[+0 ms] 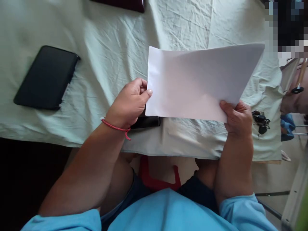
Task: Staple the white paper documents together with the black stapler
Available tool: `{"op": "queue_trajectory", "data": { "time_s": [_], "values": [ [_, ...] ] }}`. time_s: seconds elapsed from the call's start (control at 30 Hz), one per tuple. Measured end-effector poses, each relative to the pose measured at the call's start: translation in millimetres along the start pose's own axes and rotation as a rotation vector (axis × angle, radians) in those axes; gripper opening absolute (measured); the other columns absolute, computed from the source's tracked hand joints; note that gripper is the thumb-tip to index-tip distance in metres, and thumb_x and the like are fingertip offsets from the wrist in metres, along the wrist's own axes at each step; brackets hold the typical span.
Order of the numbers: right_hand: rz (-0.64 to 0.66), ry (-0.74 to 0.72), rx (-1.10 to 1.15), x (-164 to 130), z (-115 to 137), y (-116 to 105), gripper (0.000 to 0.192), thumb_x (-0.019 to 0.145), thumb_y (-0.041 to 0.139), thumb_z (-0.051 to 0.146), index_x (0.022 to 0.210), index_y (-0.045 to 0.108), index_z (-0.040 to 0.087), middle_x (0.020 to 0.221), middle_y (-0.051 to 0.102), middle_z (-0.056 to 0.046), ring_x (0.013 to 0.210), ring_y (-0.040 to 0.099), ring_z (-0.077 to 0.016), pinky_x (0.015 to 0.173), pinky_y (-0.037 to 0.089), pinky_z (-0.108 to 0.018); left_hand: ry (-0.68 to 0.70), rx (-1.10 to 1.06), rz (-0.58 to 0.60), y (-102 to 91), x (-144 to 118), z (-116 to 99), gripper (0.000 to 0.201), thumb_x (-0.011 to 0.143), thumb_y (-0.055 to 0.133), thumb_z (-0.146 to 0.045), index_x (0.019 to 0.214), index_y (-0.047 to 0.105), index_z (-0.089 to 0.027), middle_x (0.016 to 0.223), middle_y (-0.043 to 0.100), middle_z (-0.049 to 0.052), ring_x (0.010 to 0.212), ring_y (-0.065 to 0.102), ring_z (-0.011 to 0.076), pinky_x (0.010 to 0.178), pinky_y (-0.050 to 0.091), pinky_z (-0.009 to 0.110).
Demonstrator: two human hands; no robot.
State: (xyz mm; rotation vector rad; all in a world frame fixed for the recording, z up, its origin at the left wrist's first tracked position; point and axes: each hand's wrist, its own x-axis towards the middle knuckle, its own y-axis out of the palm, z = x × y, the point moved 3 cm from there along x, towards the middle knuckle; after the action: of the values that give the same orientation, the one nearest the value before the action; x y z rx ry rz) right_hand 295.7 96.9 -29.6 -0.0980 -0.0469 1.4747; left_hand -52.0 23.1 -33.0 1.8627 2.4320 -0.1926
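Observation:
I hold a blank white sheet of paper (197, 81) above the table, lifted clear of the cloth. My left hand (128, 102) pinches its left edge, thumb on top; a red string bracelet circles that wrist. My right hand (237, 117) grips the sheet's lower right corner, thumb on the upper face. The paper tilts up toward the right.
A pale green wrinkled cloth (108, 48) covers the table. A black tablet case (47, 77) lies at the left. A small dark object (148, 122) sits under my left hand. A bunch of keys (261, 122) rests near the table's right edge. A dark red item (122, 4) lies at the far edge.

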Motion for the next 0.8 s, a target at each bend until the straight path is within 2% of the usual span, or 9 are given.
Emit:
{"op": "queue_trajectory", "data": {
  "time_s": [0.13, 0.23, 0.37, 0.47, 0.53, 0.67, 0.73, 0.8],
  "values": [
    [-0.021, -0.004, 0.011, 1.5, 2.0, -4.5, 0.039, 0.067, 0.101, 0.033, 0.097, 0.081, 0.017, 0.100, 0.079, -0.005, 0.083, 0.071, -0.0136, 0.084, 0.062, -0.028, -0.208, -0.005, -0.055, -3.5, 0.5, 2.4, 0.043, 0.076, 0.062, 0.004, 0.110, 0.060, -0.023, 0.080, 0.068, -0.002, 0.074, 0.068, 0.0179, 0.069, 0.049, 0.031],
    [-0.023, 0.002, 0.016, 1.7, 3.6, -7.4, 0.041, 0.065, 0.102, 0.033, 0.096, 0.082, 0.017, 0.099, 0.079, -0.005, 0.083, 0.072, -0.0140, 0.084, 0.063, -0.028, -0.190, 0.004, -0.070, -5.3, 0.1, -1.3, 0.064, 0.066, 0.063, 0.008, 0.121, 0.058, -0.024, 0.086, 0.068, -0.003, 0.075, 0.067, 0.0176, 0.070, 0.049, 0.031],
    [-0.028, 0.006, 0.023, 0.3, 6.4, -10.0, 0.039, 0.064, 0.101, 0.029, 0.096, 0.082, 0.015, 0.098, 0.079, -0.007, 0.081, 0.072, -0.0136, 0.081, 0.062, -0.026, -0.202, 0.097, -0.098, -5.0, 0.0, -4.8, 0.072, 0.065, 0.065, 0.009, 0.128, 0.056, -0.024, 0.093, 0.070, -0.002, 0.073, 0.067, 0.0176, 0.070, 0.050, 0.032],
    [-0.041, -0.012, 0.027, -0.9, 8.7, -10.9, 0.040, 0.063, 0.102, 0.030, 0.095, 0.082, 0.016, 0.098, 0.079, -0.006, 0.082, 0.072, -0.0137, 0.082, 0.063, -0.027, -0.191, 0.181, -0.096, -2.1, -0.3, -7.9, 0.067, 0.066, 0.069, 0.009, 0.124, 0.058, -0.023, 0.093, 0.069, -0.001, 0.073, 0.067, 0.0193, 0.072, 0.051, 0.035],
    [-0.042, -0.019, 0.023, -1.4, 9.6, -10.9, 0.040, 0.064, 0.102, 0.030, 0.096, 0.082, 0.016, 0.099, 0.079, -0.005, 0.083, 0.072, -0.0135, 0.084, 0.063, -0.027, -0.144, 0.264, -0.095, -1.2, -1.6, -10.5, 0.056, 0.066, 0.069, 0.008, 0.112, 0.062, -0.023, 0.092, 0.069, 0.000, 0.078, 0.067, 0.0213, 0.076, 0.052, 0.037],
    [-0.042, -0.039, 0.013, -1.4, 10.4, -10.6, 0.040, 0.064, 0.100, 0.029, 0.096, 0.081, 0.015, 0.099, 0.079, -0.007, 0.083, 0.071, -0.0142, 0.085, 0.063, -0.028, 0.103, 0.501, -0.105, -2.8, -7.4, -20.3, 0.030, 0.068, 0.069, -0.002, 0.089, 0.073, -0.023, 0.096, 0.069, 0.004, 0.090, 0.065, 0.0235, 0.088, 0.053, 0.039],
    [-0.053, -0.061, 0.014, -1.0, 10.6, -10.9, 0.039, 0.065, 0.100, 0.029, 0.095, 0.081, 0.015, 0.099, 0.079, -0.006, 0.084, 0.071, -0.0142, 0.086, 0.062, -0.029, 0.178, 0.512, 0.003, -1.1, -10.6, -24.1, 0.015, 0.079, 0.069, -0.014, 0.087, 0.078, -0.024, 0.095, 0.073, 0.005, 0.088, 0.066, 0.0235, 0.085, 0.052, 0.037],
    [-0.069, -0.084, 0.021, -0.5, 10.6, -11.4, 0.038, 0.065, 0.100, 0.030, 0.094, 0.080, 0.015, 0.098, 0.079, -0.006, 0.084, 0.070, -0.0139, 0.087, 0.062, -0.028, 0.162, 0.477, 0.202, 3.1, -13.0, -25.1, 0.013, 0.088, 0.068, -0.027, 0.085, 0.080, -0.024, 0.084, 0.076, 0.003, 0.079, 0.066, 0.0222, 0.075, 0.050, 0.034]
  ]
}}
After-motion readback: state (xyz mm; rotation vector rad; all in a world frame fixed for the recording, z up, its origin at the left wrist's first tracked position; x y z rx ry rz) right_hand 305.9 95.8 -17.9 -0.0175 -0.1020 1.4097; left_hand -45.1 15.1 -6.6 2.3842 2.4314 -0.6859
